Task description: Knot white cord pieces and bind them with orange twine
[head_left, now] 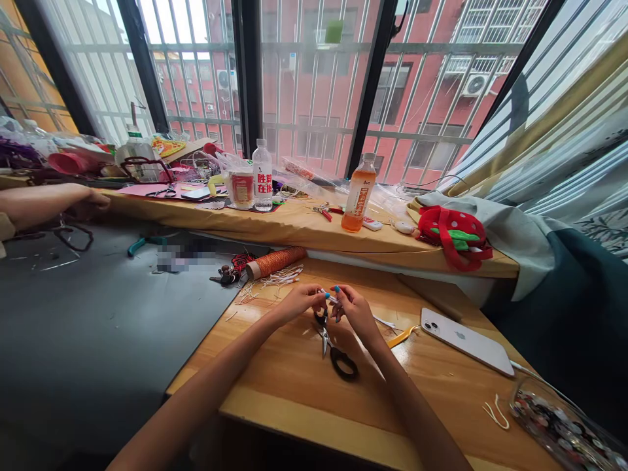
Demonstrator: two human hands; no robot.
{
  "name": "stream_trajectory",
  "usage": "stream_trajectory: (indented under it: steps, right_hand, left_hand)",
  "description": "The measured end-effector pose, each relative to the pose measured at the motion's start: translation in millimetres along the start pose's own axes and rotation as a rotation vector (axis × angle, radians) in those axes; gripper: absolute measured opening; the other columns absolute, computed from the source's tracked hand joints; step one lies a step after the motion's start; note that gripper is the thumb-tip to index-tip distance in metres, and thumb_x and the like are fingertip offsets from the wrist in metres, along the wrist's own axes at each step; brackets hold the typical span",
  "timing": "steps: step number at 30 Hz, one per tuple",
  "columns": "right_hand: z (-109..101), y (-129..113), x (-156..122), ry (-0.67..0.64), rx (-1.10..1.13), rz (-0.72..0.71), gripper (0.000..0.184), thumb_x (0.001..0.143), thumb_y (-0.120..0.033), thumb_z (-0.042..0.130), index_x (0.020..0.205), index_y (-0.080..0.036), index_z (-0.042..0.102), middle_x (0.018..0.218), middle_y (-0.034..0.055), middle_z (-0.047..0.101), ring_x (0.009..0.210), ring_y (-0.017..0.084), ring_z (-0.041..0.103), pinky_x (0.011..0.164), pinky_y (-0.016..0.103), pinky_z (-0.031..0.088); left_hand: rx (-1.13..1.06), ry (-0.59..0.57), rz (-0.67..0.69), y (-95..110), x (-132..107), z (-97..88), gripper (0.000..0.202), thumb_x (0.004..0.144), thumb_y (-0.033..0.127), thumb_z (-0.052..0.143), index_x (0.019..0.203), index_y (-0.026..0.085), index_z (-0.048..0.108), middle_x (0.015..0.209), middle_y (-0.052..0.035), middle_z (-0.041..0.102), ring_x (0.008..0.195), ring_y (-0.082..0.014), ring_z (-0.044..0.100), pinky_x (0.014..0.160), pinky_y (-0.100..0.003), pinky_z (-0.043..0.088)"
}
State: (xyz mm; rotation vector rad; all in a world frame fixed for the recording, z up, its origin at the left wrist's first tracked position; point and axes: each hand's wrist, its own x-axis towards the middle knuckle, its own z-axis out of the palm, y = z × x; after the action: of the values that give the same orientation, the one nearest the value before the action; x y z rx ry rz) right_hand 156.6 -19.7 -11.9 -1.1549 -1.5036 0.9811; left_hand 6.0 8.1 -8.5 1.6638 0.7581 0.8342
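My left hand (305,299) and my right hand (354,310) meet above the wooden table (275,373). Between them is a thin white cord-like piece (333,299), pinched by the fingers of both. Its exact kind is too small to make out. Just below lie black-handled scissors (345,364), blades apart, partly hidden by my fingers. To the right of my right hand are a white strip (384,322) and a yellow ribbon-like strip (402,337). Loose white cords (275,279) lie beyond my left hand, beside an orange thread spool (277,263).
A white phone (466,340) with a cable lies at the right, near a clear container of buttons or beads (564,425). Bottles (358,196) and a red bag (454,232) stand on the cloth-covered sill. Another person's hand (83,199) reaches in from the left.
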Motion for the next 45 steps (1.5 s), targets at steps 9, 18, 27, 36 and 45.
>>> stream_trajectory:
  steps: [9, 18, 27, 36, 45]
  right_hand:
    - [-4, -6, -7, -0.049, -0.635, -0.332, 0.025, 0.080, -0.026, 0.039, 0.089, -0.017, 0.061, 0.081, 0.0055, 0.062, 0.069, 0.014, 0.056, 0.063, 0.024, 0.042]
    - [-3, 1, -7, -0.004, -0.719, -0.351, 0.026, 0.081, -0.020, 0.036, 0.090, -0.018, 0.060, 0.084, 0.0057, 0.062, 0.075, 0.016, 0.055, 0.067, 0.024, 0.040]
    - [-4, -4, -2, -0.108, -0.455, -0.205, 0.028, 0.078, -0.031, 0.041, 0.092, -0.018, 0.061, 0.071, 0.0021, 0.061, 0.057, 0.012, 0.052, 0.051, 0.020, 0.038]
    - [-2, -7, -4, -0.065, -0.579, -0.222, 0.028, 0.075, -0.022, 0.037, 0.065, -0.017, 0.062, 0.061, 0.0025, 0.060, 0.057, 0.013, 0.050, 0.055, 0.021, 0.035]
    - [-17, -7, -3, -0.221, -0.600, -0.237, 0.025, 0.076, -0.026, 0.040, 0.071, -0.016, 0.062, 0.065, 0.0019, 0.059, 0.059, 0.012, 0.050, 0.054, 0.020, 0.034]
  left_hand:
    - [-0.012, 0.071, -0.030, -6, 3, -3.3, 0.027, 0.067, 0.037, 0.052, 0.061, 0.011, 0.053, 0.057, 0.0005, 0.053, 0.053, -0.0082, 0.048, 0.055, -0.021, 0.040]
    - [0.123, 0.165, 0.055, 6, -1, 0.4, 0.020, 0.070, 0.027, 0.051, 0.082, 0.012, 0.058, 0.060, 0.0004, 0.056, 0.054, -0.0085, 0.051, 0.055, -0.020, 0.042]
    - [0.093, 0.258, 0.056, 0, 2, -2.0, 0.016, 0.070, 0.023, 0.050, 0.076, 0.012, 0.060, 0.062, -0.0010, 0.059, 0.053, -0.0094, 0.054, 0.053, -0.019, 0.044]
    - [0.351, 0.301, 0.130, 2, -4, 6.1, 0.018, 0.070, 0.015, 0.046, 0.076, 0.015, 0.063, 0.058, 0.0008, 0.060, 0.054, -0.0089, 0.053, 0.053, -0.017, 0.041]
    - [0.121, 0.289, 0.052, -6, 1, -3.2, 0.018, 0.069, 0.024, 0.049, 0.075, 0.011, 0.061, 0.059, -0.0010, 0.059, 0.049, -0.0090, 0.053, 0.050, -0.019, 0.042]
